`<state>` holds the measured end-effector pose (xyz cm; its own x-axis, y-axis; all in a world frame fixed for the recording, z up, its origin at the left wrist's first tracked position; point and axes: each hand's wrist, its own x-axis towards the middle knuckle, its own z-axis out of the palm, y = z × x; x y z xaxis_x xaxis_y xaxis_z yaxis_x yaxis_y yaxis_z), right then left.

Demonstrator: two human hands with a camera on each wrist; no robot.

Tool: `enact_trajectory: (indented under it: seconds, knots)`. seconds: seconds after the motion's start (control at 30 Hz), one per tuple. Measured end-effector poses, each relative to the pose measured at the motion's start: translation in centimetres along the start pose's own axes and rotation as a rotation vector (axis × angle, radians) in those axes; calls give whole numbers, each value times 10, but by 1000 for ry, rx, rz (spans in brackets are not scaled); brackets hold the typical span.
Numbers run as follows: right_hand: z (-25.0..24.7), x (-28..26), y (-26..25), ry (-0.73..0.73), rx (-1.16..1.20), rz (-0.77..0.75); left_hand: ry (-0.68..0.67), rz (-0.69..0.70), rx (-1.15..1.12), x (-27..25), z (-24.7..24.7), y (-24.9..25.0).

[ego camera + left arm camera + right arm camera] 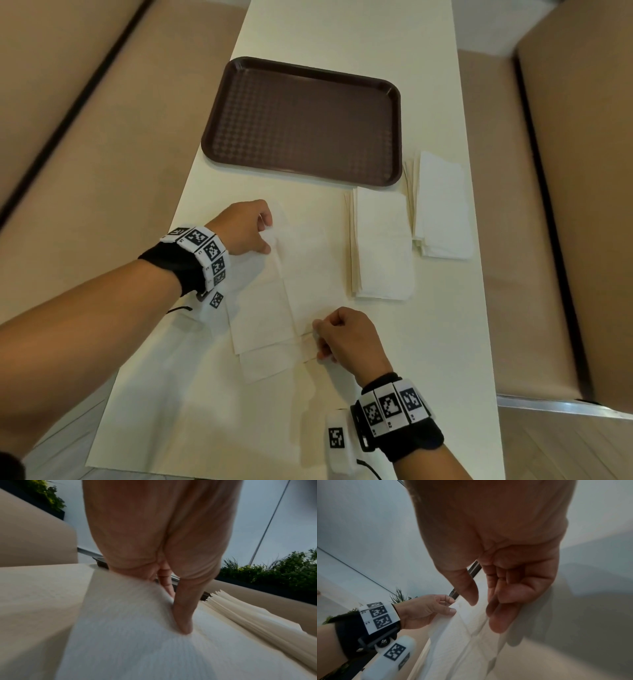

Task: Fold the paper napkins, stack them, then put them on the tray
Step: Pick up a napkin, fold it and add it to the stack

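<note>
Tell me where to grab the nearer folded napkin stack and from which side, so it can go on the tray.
Probably grip the nearer folded stack across its long sides at mid-length, coming from above. It lies flat on the table, fanned along its left edge, so squeezing there holds the layers together.

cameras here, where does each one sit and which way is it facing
Head: worn on the head, looking down at the table, tray, both hands.
Left wrist: along the left hand, its grip pinching the napkin.
Right wrist: along the right hand, looking across the napkin at the left hand.
Shared: all three show that napkin.
</note>
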<state>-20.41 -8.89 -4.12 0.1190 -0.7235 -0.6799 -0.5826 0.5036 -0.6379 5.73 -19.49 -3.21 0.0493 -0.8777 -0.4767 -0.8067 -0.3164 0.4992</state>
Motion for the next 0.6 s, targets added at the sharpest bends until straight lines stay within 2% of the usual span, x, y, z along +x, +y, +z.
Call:
enact_trajectory:
  seconds: [0.1,0.23,0.3,0.37,0.5,0.6]
  knots:
    - [-1,-1,-2,-2,11,3,-14,6,-74,-3,-8,2]
    - [-4,-3,-3,-10,22,-7,-66,118,-116,-13,-33,10]
    - [-6,-7,-4,45,-9,-39,-127,171,-135,-23,-46,17]
    - [-9,-15,-8,116,-52,-130,-167,225,-161,-35,-55,26]
    - [-5,-23,-18,186,-103,-415,-231,280,-326,-55,-61,39]
    - [0,-17,-26,195,-74,-468,-252,333,-451,-69,-62,53]
